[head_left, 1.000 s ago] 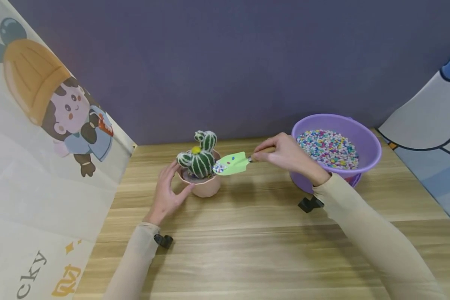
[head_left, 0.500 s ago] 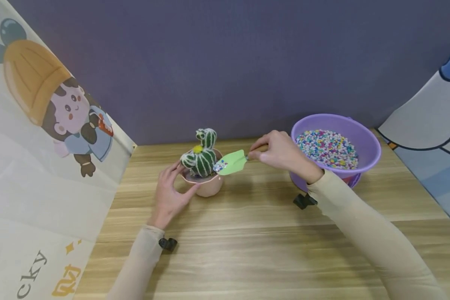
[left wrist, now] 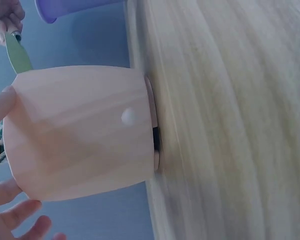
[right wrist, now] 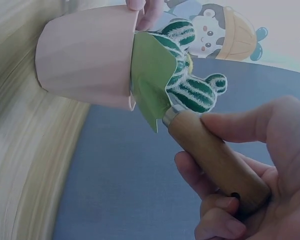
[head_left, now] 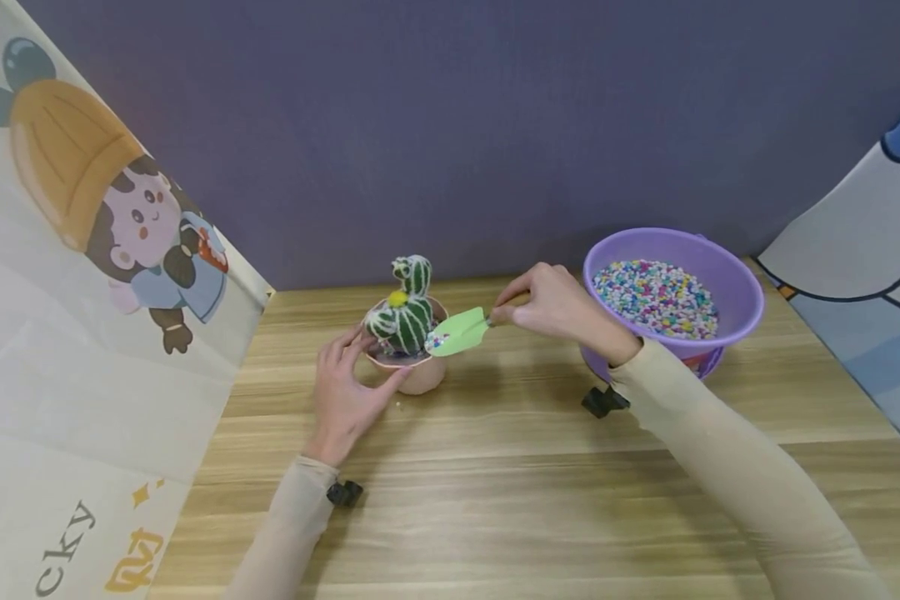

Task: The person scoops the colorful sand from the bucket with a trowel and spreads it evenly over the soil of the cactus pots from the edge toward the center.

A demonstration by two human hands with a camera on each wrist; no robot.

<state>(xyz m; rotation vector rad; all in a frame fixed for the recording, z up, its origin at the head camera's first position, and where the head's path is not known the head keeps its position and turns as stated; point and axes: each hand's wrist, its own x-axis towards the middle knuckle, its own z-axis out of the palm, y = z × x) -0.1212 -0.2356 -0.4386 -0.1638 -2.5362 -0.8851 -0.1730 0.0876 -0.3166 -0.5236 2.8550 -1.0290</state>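
In the head view, a pink flowerpot holds a green cactus with white stripes and a yellow flower. My left hand grips its rim, thumb in front and fingers at the far left side. The right hand holds a small garden trowel with a light green blade. Its wooden handle lies between thumb and curled fingers in the right wrist view. The blade slopes down over the pot's right rim, its tip beside the cactus. A few colored beads sit at that tip.
A purple bucket with multicolored beads stands at the right, behind my right forearm. Tiny stray beads lie on the wooden table in front of the pot. A dark wall rises behind, with printed panels at both sides.
The right hand has shifted left and the trowel tilts further toward the pot, with fewer beads on its blade. The pot and left hand have moved slightly right. Tiny beads now lie on the table.
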